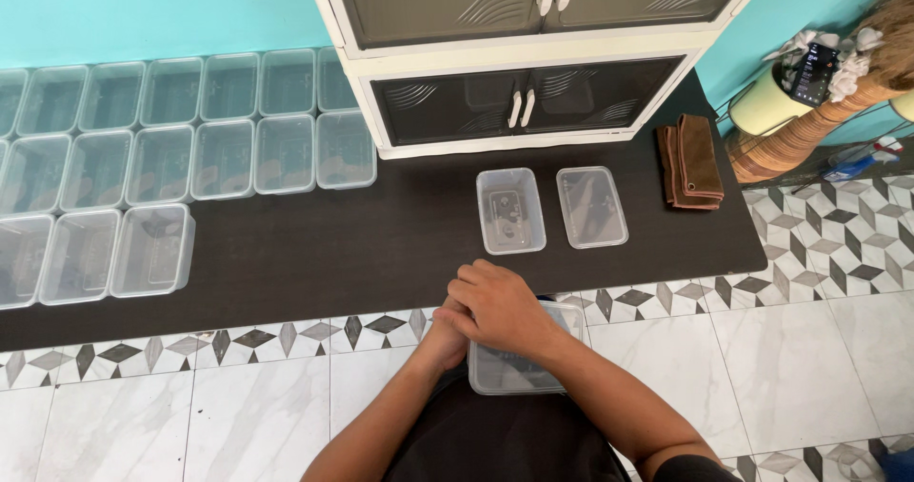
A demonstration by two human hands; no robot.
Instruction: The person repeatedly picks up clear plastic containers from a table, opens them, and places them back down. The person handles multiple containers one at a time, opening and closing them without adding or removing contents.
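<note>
- Clear plastic container (514, 368), lidded, sits on the lap.
- Right hand (500, 309) presses curled fingers onto its lid.
- Left hand (444, 337) grips its left edge, mostly hidden.

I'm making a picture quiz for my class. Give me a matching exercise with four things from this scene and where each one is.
Things:
1. brown cloth
2. clear container held in both hands
3. rows of clear containers
4. flat lid

Places:
A. far left of the dark mat
B. right end of the dark mat
C. just right of the single open container
D. over the tiled floor, close to the person's body

Pairs: 1-B, 2-D, 3-A, 4-C
</note>
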